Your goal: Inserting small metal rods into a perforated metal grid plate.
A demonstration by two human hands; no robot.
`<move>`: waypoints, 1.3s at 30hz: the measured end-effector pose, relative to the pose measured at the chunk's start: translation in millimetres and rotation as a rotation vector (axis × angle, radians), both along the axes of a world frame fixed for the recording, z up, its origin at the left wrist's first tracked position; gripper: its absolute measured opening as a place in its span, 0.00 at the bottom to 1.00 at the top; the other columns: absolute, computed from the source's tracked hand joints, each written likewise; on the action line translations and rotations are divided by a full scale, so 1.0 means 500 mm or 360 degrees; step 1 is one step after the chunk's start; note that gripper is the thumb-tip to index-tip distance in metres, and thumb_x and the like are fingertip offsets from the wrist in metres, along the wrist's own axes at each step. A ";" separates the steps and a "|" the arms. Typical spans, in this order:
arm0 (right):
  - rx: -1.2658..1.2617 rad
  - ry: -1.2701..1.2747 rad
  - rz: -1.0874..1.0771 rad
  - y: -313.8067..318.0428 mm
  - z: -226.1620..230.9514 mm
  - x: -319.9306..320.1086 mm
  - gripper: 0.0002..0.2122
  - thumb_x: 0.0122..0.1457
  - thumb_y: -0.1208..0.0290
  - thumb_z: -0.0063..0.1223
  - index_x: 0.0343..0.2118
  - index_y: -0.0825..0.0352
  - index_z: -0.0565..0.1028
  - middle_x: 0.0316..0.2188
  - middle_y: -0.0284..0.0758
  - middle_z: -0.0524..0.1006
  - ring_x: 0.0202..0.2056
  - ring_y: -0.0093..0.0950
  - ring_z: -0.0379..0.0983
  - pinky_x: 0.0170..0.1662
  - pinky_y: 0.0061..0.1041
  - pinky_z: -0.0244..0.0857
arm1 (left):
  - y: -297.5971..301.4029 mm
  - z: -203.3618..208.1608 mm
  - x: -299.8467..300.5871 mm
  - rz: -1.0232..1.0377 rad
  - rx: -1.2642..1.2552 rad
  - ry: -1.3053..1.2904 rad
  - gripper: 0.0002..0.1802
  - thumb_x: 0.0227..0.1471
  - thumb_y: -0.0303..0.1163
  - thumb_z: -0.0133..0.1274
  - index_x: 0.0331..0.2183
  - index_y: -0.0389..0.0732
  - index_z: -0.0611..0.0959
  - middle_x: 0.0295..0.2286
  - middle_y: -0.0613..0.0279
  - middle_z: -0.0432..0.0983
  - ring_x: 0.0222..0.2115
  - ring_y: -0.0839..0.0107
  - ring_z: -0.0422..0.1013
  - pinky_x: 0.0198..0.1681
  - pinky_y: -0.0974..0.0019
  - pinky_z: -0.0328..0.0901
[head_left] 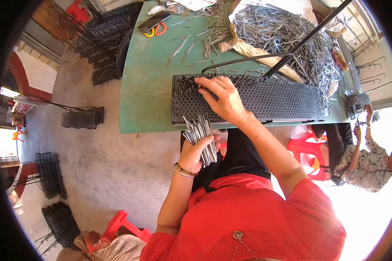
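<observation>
My left hand grips a bundle of thin metal pins, held upright just below the front edge of the green table. My right hand reaches over a long black perforated tray lying along the table's front edge. Its fingertips press on the tray's left part, where several pins stand in the holes. Whether a pin is pinched between the fingers is hidden.
A big heap of loose pins on brown paper fills the table's far right. Scissors with yellow and red handles lie at the far left. Black racks stand on the concrete floor. Another person sits right, near a red stool.
</observation>
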State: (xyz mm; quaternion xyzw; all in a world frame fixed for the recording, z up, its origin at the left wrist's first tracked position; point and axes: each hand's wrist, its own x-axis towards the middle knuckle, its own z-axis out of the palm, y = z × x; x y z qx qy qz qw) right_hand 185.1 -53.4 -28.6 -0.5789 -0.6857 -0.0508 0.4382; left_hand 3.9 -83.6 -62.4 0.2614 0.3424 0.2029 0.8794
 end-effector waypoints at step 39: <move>-0.0049 -0.0378 -0.0255 -0.006 0.013 -0.015 0.10 0.49 0.72 0.57 0.36 0.66 0.77 0.27 0.31 0.71 0.29 0.30 0.66 0.36 0.29 0.59 | -0.004 -0.020 0.004 0.0057 0.0065 -0.0182 0.16 0.49 0.22 0.53 0.43 0.37 0.74 0.32 0.60 0.75 0.31 0.69 0.74 0.33 0.66 0.71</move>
